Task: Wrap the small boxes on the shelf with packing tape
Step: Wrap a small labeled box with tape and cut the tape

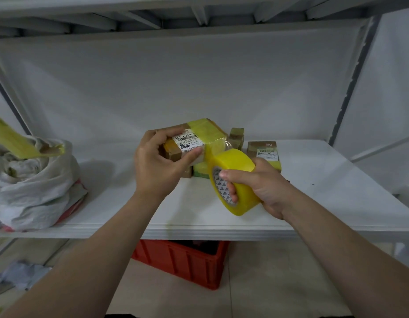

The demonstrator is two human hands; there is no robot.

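Sack (pixel 33 180) at nine o'clock holds crumpled scraps; red crate (pixel 176 260) at six sits under white shelf (pixel 325 180). Left hand (pixel 153 166) grips box (pixel 192 141) at centre; right hand (pixel 265 184) grips tape roll (pixel 235 161).

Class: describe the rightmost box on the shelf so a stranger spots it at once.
Find the white shelf. Behind the right hand gripping the yellow tape roll lies a brown box. It sits furthest right, unheld, white label on top.
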